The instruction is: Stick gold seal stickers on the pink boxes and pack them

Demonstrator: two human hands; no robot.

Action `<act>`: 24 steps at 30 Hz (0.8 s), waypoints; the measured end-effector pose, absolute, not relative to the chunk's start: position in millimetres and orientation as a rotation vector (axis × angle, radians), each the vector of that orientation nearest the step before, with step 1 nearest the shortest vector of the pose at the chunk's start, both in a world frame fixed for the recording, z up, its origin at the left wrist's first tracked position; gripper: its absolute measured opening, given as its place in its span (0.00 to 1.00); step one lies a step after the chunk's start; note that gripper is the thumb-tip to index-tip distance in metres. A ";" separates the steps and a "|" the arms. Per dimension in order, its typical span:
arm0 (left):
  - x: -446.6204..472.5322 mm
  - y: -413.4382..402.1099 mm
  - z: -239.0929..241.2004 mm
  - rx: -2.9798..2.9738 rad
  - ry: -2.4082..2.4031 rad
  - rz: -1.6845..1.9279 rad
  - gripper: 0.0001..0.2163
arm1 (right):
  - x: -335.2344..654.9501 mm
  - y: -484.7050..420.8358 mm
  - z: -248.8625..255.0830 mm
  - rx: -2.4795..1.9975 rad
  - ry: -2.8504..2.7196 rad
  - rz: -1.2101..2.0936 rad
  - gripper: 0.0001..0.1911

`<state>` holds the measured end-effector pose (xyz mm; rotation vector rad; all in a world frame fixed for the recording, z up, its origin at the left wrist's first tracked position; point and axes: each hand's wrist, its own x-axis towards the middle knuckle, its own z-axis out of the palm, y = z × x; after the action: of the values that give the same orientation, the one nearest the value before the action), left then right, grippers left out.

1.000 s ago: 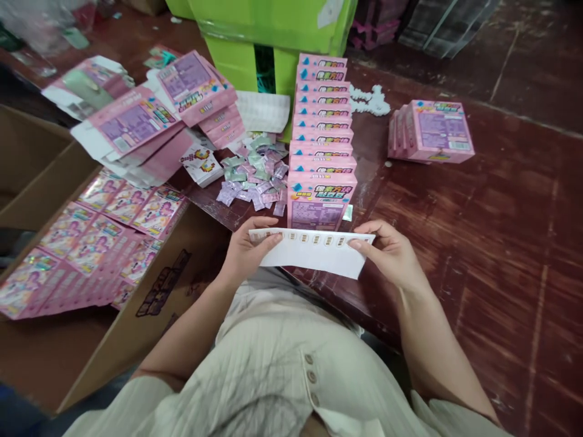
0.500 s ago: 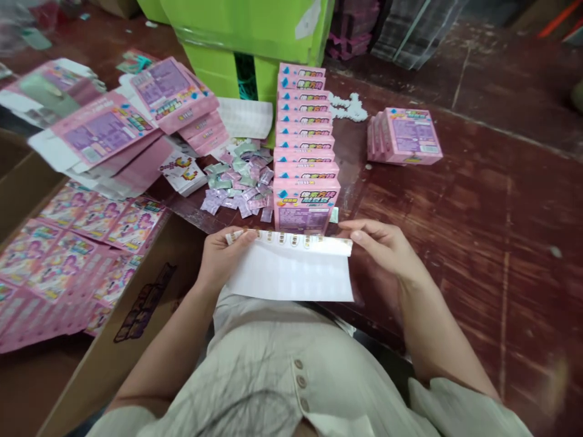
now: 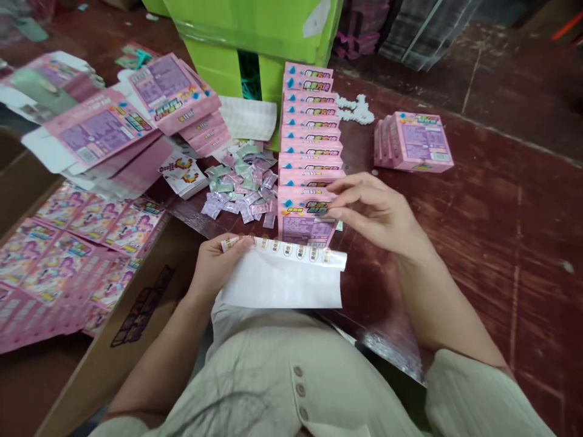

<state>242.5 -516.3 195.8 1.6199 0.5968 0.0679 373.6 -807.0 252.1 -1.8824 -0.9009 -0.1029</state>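
Note:
My left hand point(image 3: 217, 262) is closed on the left end of a white sticker sheet point(image 3: 282, 284), thumb on top. The sheet's far edge is curled over, showing a row of small oval stickers with gold and dark print. My right hand point(image 3: 376, 215) is at the upper right of the front pink box point(image 3: 306, 229), thumb and fingertips drawn close together. Whatever may be between those fingertips is too small to make out. Behind the front box, several like pink boxes point(image 3: 312, 130) stand in a row leading away from me.
Small green and purple sachets point(image 3: 246, 182) lie left of the row, near a stack of cards point(image 3: 182, 176). Flattened pink cartons point(image 3: 100, 130) are piled farther left, above an open cardboard box point(image 3: 136, 303). More pink boxes point(image 3: 421, 142) stand right. A green carton point(image 3: 255, 30) is behind.
My right hand has left the sheet's right end and moved up and forward to the front pink box. The sheet, still in my left hand, has shifted slightly left and tilted.

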 end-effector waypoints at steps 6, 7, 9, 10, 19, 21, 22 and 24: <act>247.0 -506.6 194.6 1.595 0.595 0.062 0.15 | 405.1 -781.8 241.7 -2.233 -1.100 -0.209 0.04; 248.4 -505.6 194.1 1.583 0.593 0.055 0.15 | 405.8 -781.2 239.4 -2.252 -1.090 -0.235 0.04; 252.6 -504.6 193.8 1.563 0.583 0.042 0.15 | 405.4 -781.4 235.3 -2.256 -1.073 -0.295 0.07; 255.4 -504.6 194.2 1.554 0.575 0.037 0.15 | 405.1 -782.0 233.7 -2.268 -1.077 -0.322 0.07; 283.1 -498.5 210.5 1.556 0.494 0.187 0.15 | 399.8 -804.3 257.1 -2.095 -1.114 0.013 0.11; 286.5 -495.5 211.5 1.562 0.494 0.208 0.15 | 396.4 -809.0 266.8 -1.973 -1.147 0.158 0.07; 287.8 -494.6 211.6 1.563 0.502 0.203 0.15 | 395.4 -810.3 270.5 -1.928 -1.159 0.190 0.05; 289.6 -494.1 211.3 1.560 0.532 0.182 0.16 | 396.1 -811.0 275.6 -1.858 -1.149 0.200 0.02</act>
<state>289.6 -494.1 211.3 1.5596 0.5318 0.1822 396.1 -811.0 275.6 -1.8584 -1.1488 0.2003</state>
